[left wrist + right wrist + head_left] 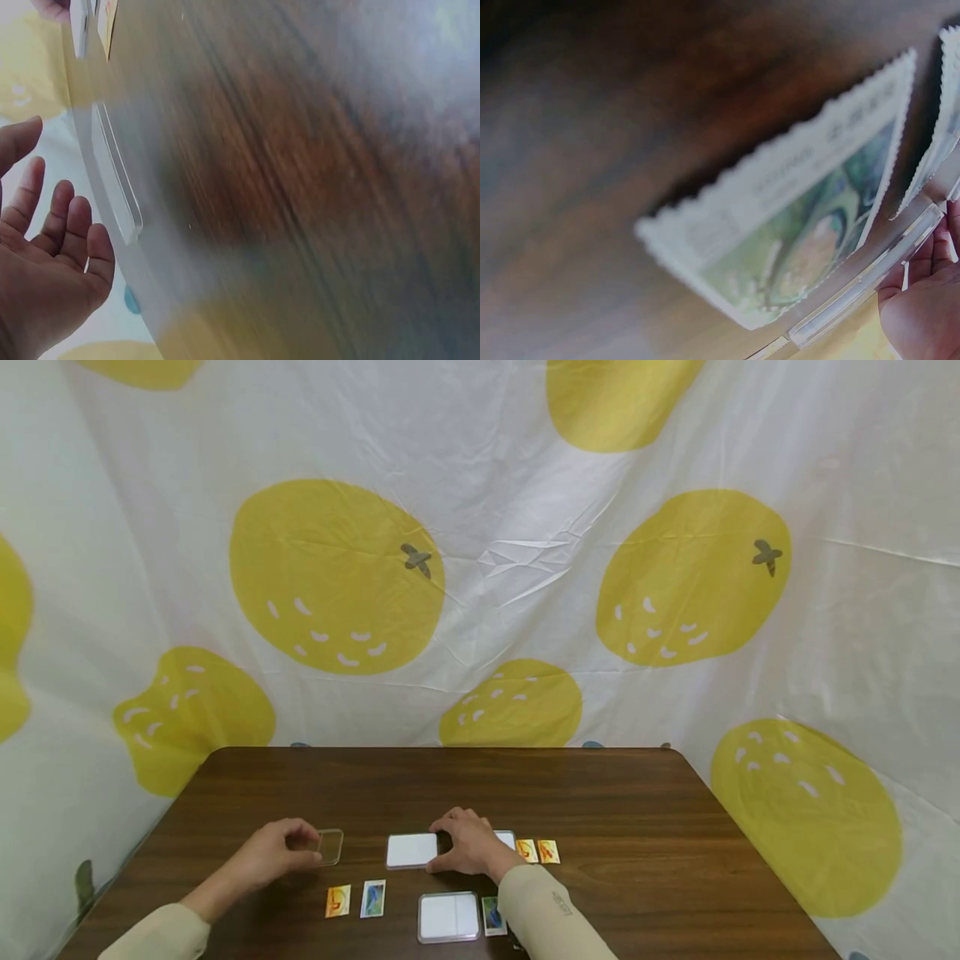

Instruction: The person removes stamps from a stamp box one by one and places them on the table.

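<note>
In the head view my right hand (468,845) reaches over a flat clear plastic case (411,852) with a white insert. Its thumb lies at the front edge and its fingers at the back edge, pinching the case's right end. My left hand (273,853) is beside an empty clear plastic lid (331,847). The left wrist view shows that hand's fingers (56,217) loosely bent, holding nothing, with the lid (116,176) lying apart on the table. Close to the right wrist camera lies a postage stamp (810,225) with serrated edges.
Another white-lined case (448,917) lies nearer me, with a green stamp (494,916) to its right. An orange stamp (338,902) and a blue stamp (372,899) lie front left. A third case (506,837) sits partly behind my right hand, beside two orange stamps (549,852).
</note>
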`<move>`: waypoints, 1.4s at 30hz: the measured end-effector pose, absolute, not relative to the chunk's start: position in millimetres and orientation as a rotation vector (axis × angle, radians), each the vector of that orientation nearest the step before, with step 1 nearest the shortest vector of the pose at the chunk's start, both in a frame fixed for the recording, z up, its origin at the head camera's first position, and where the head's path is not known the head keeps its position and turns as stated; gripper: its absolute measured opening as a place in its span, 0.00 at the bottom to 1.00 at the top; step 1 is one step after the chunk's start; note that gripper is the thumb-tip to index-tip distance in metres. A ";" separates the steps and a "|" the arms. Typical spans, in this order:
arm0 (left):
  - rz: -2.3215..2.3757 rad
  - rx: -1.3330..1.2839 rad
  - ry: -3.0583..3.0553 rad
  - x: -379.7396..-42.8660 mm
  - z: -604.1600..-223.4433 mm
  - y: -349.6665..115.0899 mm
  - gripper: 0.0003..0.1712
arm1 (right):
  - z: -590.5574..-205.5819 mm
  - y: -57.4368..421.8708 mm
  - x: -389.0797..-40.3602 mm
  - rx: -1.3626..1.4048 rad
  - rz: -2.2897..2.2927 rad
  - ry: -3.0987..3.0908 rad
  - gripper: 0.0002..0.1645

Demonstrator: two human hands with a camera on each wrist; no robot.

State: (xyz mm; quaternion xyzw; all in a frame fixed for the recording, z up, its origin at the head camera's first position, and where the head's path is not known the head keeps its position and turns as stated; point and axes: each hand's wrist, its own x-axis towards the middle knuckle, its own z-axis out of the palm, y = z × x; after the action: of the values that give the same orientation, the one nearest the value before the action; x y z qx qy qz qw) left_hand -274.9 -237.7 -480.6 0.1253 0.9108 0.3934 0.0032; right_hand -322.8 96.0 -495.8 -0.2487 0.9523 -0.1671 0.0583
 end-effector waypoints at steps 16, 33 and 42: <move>1.233 0.435 2.853 -288.2 -484.2 -254.8 0.21 | -498.5 96.9 -324.2 -0.752 -0.504 2.883 0.35; 1.195 0.514 2.813 -301.7 -500.6 -269.7 0.27 | -496.0 95.8 -324.2 -0.747 -0.530 2.870 0.35; 1.112 0.529 2.855 -301.4 -500.5 -269.5 0.32 | -496.4 96.4 -322.6 -0.748 -0.527 2.878 0.35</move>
State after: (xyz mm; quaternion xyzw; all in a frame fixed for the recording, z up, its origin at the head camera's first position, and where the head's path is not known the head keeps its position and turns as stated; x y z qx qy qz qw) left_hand -301.4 -269.5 -500.5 0.1701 0.9181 0.3576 0.0160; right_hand -322.6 96.4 -496.4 -0.2471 0.9512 -0.1743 0.0610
